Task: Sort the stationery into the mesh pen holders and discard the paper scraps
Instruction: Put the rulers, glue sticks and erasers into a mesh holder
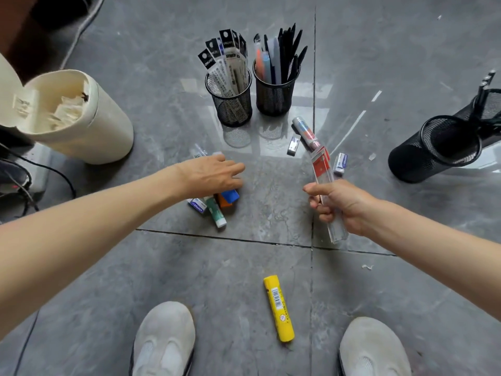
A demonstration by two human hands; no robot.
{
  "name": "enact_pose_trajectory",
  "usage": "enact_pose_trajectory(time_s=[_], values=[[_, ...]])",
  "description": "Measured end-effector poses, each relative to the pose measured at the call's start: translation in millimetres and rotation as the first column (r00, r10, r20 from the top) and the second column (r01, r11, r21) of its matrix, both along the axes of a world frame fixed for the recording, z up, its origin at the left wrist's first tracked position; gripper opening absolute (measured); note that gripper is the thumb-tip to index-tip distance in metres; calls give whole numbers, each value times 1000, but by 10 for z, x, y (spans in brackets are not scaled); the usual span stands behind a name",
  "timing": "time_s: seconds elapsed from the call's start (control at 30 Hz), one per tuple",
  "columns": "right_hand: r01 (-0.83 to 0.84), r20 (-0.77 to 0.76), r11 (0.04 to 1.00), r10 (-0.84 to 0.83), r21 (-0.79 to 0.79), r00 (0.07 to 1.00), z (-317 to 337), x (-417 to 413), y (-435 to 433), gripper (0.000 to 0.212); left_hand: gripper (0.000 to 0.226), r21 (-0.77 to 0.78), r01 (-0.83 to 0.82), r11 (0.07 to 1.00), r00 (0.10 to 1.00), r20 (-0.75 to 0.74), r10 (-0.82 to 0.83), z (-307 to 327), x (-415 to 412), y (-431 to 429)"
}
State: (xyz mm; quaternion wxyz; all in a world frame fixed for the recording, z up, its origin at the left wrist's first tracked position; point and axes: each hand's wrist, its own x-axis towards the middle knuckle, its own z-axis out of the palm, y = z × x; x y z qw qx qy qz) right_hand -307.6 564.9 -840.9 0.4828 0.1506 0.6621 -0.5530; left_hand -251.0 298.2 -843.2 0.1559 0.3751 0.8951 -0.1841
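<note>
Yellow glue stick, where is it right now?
In the head view, the yellow glue stick lies on the floor at bottom centre, between the left shoe and the right shoe.

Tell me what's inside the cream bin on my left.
Crumpled white paper scraps lie in the open cream bin. Whatever sits beneath them, down to the bin's bottom, is covered by the scraps and the wall.

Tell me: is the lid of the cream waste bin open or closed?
Open: the lid of the waste bin is swung back, and white paper scraps show inside.
</note>
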Motion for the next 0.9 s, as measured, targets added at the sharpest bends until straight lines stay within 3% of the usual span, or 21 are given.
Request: enact_pose_trajectory(time_s=[0.2, 0.37, 0.43, 0.5, 0.57, 0.63, 0.77, 0.83, 0.9], values=[[102, -35, 994, -104, -38, 994, 45, -28, 70, 13, 35, 142, 86, 986, 990, -119, -69, -47, -177, 139], [217, -133, 970, -230, -107, 964, 230, -152, 159, 22, 31, 323, -60, 944, 959, -242, 144, 163, -414, 651], [266, -174, 956, -285, -124, 943, 320, -236, 221, 24, 27, 419, -250, 873, 936, -125, 328, 278, -567, 938], [320, -245, 938, -344, -135, 906, 432, -314, 282, 32, 26, 474, -524, 707, 837, 131, 532, 375, -705, 1200], [380, -341, 910, -414, -165, 844, 557, -398, 385, 42, 26, 564, -637, 525, 752, 308, 583, 472, -846, 1444], [435, -444, 880, -473, -192, 761, 678, -478, 544, 48, 24, 633, -710, 308, 676, 492, 549, 567, -1011, 1684], [568, -619, 810, -524, -149, 585, 738, -613, 926, 38, 20, 598, -795, -107, 509, 752, 419, 599, -1384, 2200], [631, -686, 771, -509, -93, 521, 723, -656, 1112, 32, 23, 561, -795, -230, 453, 801, 391, 591, -1523, 2471], [677, -718, 734, -496, -47, 488, 717, -688, 1275, 34, 31, 533, -799, -279, 403, 818, 410, 600, -1613, 2722]])
